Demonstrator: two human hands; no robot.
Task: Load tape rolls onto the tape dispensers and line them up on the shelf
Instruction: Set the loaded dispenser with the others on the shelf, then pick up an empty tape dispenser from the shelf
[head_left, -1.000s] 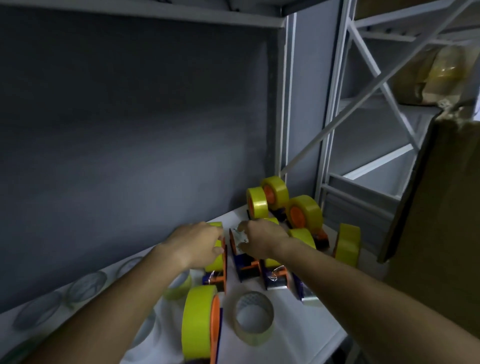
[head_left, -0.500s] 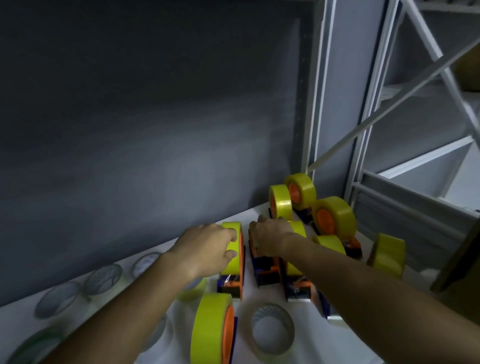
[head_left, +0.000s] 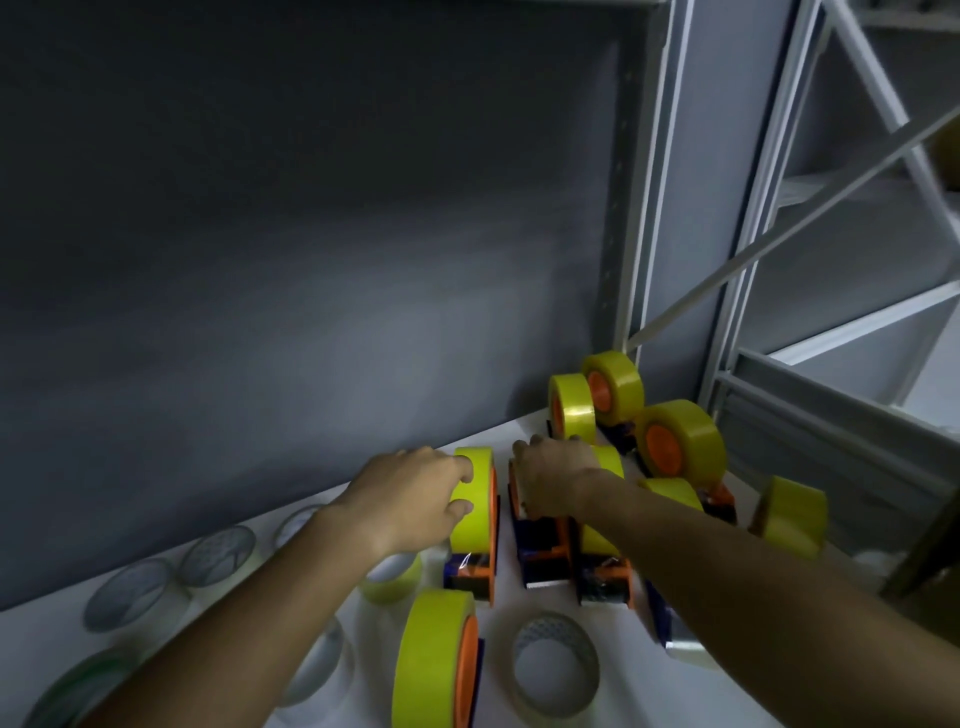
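Dispensers: left hand (head_left: 415, 499) now grips a loaded dispenser (head_left: 472, 519); right hand (head_left: 556, 483) clasps its neighbour (head_left: 540, 551), nudging both toward the shelf's (head_left: 613, 644) rear edge.

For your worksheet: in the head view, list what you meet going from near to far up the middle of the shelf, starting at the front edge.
Loaded dispenser at the front → dispenser held by the left hand → pale-yellow roll → the farthest roll by the shelf post.
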